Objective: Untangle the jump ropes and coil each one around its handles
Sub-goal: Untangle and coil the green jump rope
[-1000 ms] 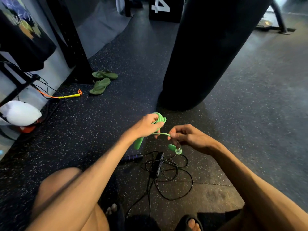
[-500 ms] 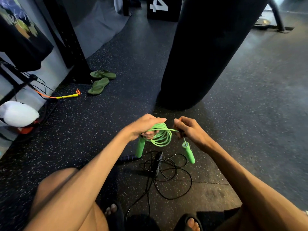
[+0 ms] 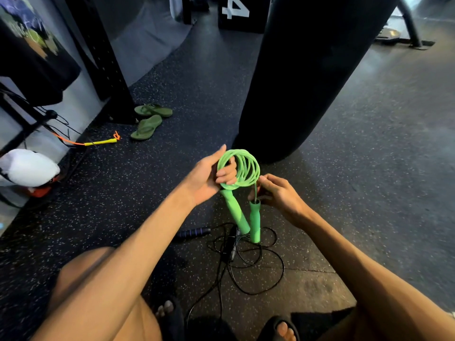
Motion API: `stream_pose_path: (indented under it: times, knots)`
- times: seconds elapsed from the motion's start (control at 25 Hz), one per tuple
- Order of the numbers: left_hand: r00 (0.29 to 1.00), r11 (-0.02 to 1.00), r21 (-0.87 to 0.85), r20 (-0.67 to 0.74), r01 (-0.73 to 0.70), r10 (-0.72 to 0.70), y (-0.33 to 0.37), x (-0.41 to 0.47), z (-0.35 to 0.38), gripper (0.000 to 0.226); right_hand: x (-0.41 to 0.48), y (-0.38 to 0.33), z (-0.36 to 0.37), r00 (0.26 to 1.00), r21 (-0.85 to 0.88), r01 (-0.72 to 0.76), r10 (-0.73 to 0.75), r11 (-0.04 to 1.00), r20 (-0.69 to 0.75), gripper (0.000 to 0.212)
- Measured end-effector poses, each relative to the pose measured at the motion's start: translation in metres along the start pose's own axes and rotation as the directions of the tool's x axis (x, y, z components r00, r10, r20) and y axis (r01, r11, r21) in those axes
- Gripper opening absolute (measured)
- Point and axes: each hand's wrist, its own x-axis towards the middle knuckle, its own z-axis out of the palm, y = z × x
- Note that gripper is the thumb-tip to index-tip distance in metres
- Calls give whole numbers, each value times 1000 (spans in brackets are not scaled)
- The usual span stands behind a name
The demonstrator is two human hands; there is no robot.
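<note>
Our left grip (image 3: 209,175) curls round the green rope (image 3: 246,166), coiled above its two hanging handles (image 3: 234,212); our right grip (image 3: 278,193) pinches the strand atop the right handle. If either loosens, we judge the loops spring open and drop onto the black rope (image 3: 230,246) tangled on the floor (image 3: 369,168) below.

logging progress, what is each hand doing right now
Left hand: closed on the coiled green rope, fingers curled through its loops.
Right hand: closed, pinching that rope just above a green handle.
</note>
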Motion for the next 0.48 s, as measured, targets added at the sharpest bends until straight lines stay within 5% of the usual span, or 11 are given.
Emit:
stream_pose_path:
  times: [0.12, 0.24, 0.36, 0.48]
  knots:
    - [982, 992, 19, -138, -124, 126, -4, 3, -1, 35, -1, -1, 3, 997, 68, -40, 36, 997, 63, 30]
    - [956, 916, 365, -164, -170, 242, -13, 3, 9, 30, -2, -4, 9, 993, 193, -101, 88, 976, 75, 42]
    - [933, 625, 757, -59, -190, 355, -24, 0, 24, 25, -3, -7, 13, 984, 286, -166, 138, 944, 116, 65]
    - [926, 352, 910, 79, -217, 368, -35, -4, 31, 27, -1, -5, 10, 972, 361, -202, 142, 911, 186, 87]
